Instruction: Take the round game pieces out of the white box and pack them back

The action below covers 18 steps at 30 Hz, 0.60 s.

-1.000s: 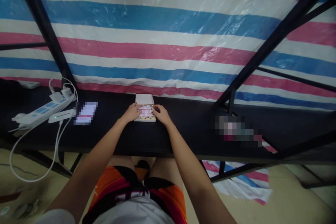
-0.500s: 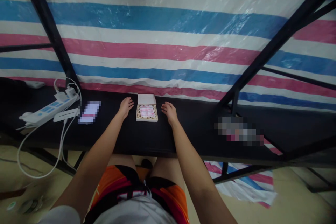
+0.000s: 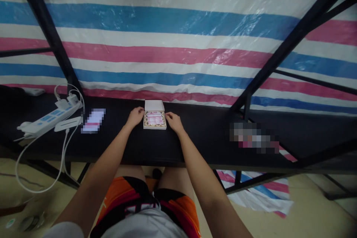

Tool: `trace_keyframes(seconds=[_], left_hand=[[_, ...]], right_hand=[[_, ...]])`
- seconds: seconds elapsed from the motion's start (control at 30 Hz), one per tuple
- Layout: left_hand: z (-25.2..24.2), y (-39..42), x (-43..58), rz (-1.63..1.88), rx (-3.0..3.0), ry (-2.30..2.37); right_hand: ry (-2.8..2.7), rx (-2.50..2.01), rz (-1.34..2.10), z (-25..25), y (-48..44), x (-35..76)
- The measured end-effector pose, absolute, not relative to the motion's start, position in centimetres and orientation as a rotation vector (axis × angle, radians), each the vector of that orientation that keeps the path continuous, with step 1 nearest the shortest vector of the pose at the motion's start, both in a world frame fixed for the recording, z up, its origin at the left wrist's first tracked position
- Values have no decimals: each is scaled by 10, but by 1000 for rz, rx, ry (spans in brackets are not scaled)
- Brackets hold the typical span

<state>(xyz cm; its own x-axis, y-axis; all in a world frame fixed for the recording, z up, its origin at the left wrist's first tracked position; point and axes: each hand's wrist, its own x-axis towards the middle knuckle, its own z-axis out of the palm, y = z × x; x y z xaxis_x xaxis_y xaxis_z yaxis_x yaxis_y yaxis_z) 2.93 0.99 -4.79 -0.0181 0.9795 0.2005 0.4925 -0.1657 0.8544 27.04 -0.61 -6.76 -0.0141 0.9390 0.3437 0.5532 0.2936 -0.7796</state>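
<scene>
A small square patterned box (image 3: 154,119), pink and white on top with a decorated border, lies on the black table (image 3: 156,145) in front of me. A plain white lid or box (image 3: 154,104) lies just behind it, touching it. My left hand (image 3: 135,116) is at the patterned box's left edge with its fingers curled onto the far left corner. At the right edge, my right hand (image 3: 172,120) has its fingertips bent against the box. The box sits between both hands.
A white power strip (image 3: 46,119) with plugs and looping cables lies at the table's left end, with a white flat device (image 3: 67,123) beside it. Black frame bars (image 3: 267,67) slant up on both sides. A striped tarp (image 3: 167,44) hangs behind the table.
A second ago both hands were on the patterned box. They then drew apart and lay flat on the table. Now they have closed in on the box's sides again.
</scene>
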Motion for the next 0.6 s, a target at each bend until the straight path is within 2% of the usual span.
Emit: trace_keyframes(seconds=[0.07,0.17,0.6], left_hand=[[-49,6,33,944,2021,1595],[-46,1,36,805,2139,1616],[-39,-2,36,814,2087,1621]], right_hand=[[-1708,-1383,575,-65,-9,270],[-1689,-1410,594,-62,-10,270],[-1767,-1380,576,-61,-12,269]])
